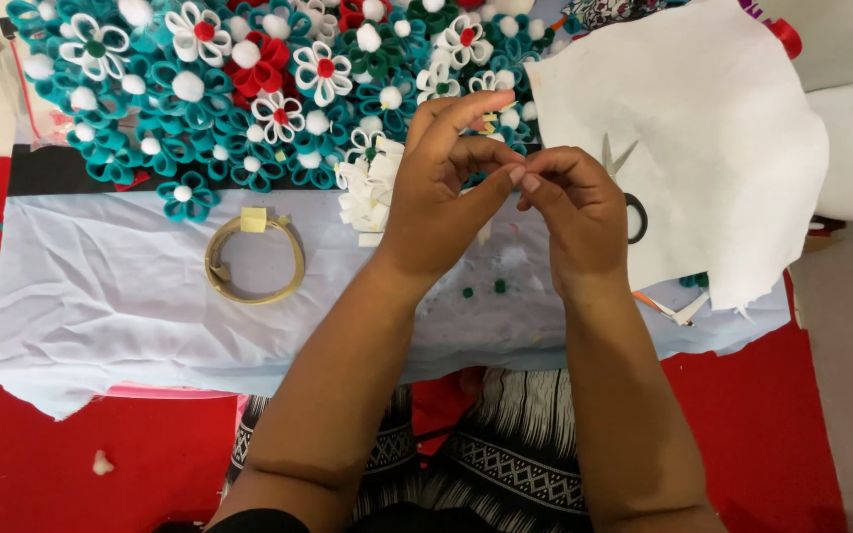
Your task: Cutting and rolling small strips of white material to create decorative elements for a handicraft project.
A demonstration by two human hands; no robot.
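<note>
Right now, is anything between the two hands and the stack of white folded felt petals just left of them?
Nothing visible. The left hand and right hand meet fingertip to fingertip just right of the stack of white folded felt petals. The left hand's edge borders the stack; contact cannot be told.

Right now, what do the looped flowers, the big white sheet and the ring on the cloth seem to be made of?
Looped flowers: likely felt or foam strips, matte, soft-edged loops, with fluffy pompom centres. Big white sheet: felt-like or nonwoven fabric, matte, with ragged cut edges. Ring: apparently a nearly spent tape roll, thin tan hoop with a yellowish tab.
</note>
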